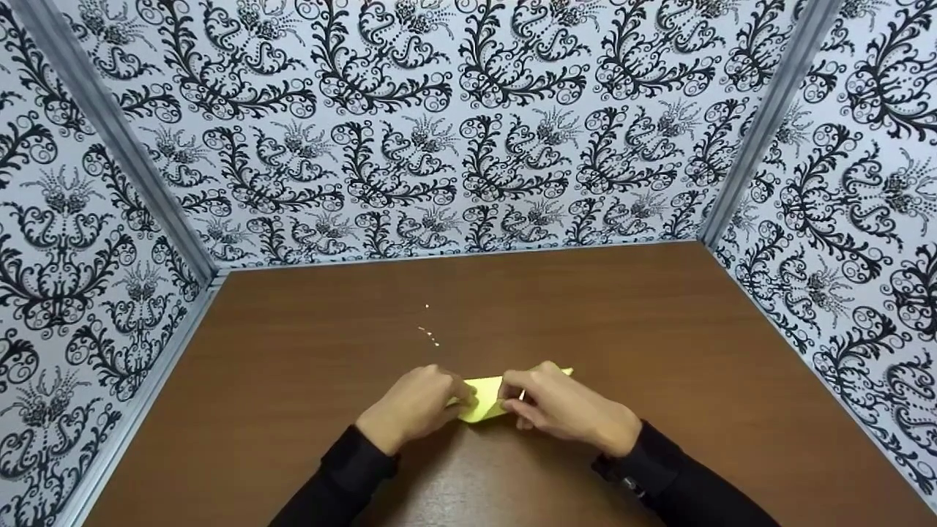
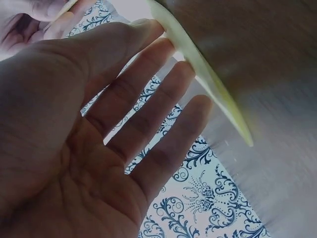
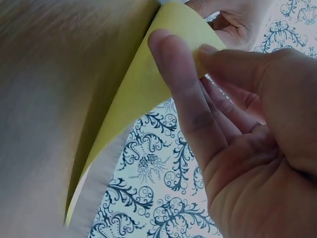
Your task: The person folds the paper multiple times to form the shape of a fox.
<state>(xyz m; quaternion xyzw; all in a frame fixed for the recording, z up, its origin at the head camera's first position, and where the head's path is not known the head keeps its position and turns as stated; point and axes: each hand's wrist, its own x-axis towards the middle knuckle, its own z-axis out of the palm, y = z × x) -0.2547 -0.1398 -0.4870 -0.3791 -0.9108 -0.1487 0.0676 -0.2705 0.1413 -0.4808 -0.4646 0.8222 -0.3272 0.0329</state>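
A yellow sheet of paper is held just above the brown table in the head view, bent over with a curved lower edge. My left hand grips its left end, thumb and fingertips meeting at the edge. In the left wrist view the paper shows nearly edge-on past the fingertips. At the right side, my right hand pinches the sheet between thumb and fingers. The right wrist view shows the paper curled over and tapering to a point, its far end near the left hand.
Several tiny pale scraps lie on the wooden tabletop beyond the left hand. Panels with black floral patterns enclose the back and both sides, joined by grey metal posts.
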